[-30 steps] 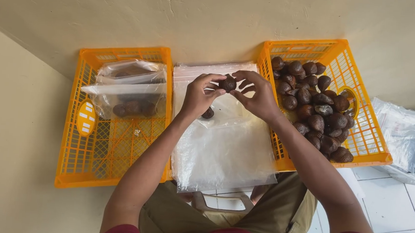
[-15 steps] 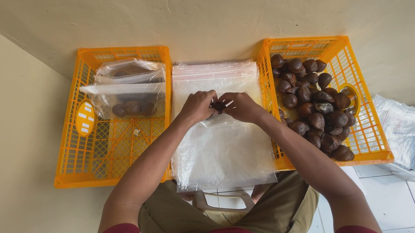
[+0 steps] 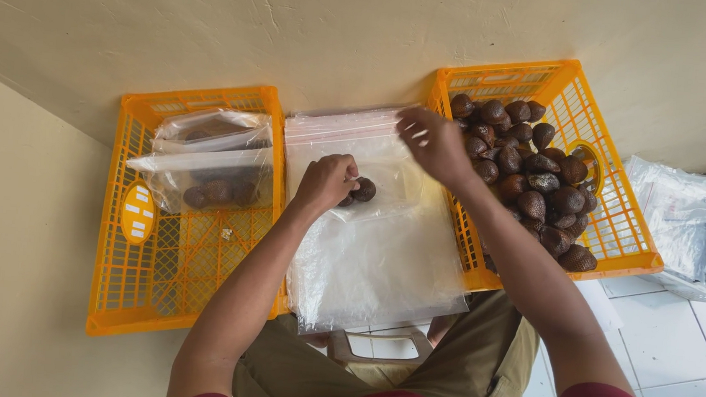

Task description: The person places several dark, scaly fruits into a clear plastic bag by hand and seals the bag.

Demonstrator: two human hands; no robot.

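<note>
Left hand (image 3: 326,181) holds dark scaly fruit (image 3: 363,190) (brown, roundish)

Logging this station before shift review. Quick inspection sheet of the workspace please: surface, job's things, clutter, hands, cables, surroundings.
Surface: stack of clear plastic bags between two crates.
Job's things: brown scaly fruit on the bags; right orange crate heaped with the same fruit; left orange crate holding filled bags.
Clutter: crumpled plastic at far right.
Hands: left hand touching the fruit; right hand open above the bags, holding nothing.
Cables: nothing seen.
Surroundings: beige wall, white tiled floor.
</note>
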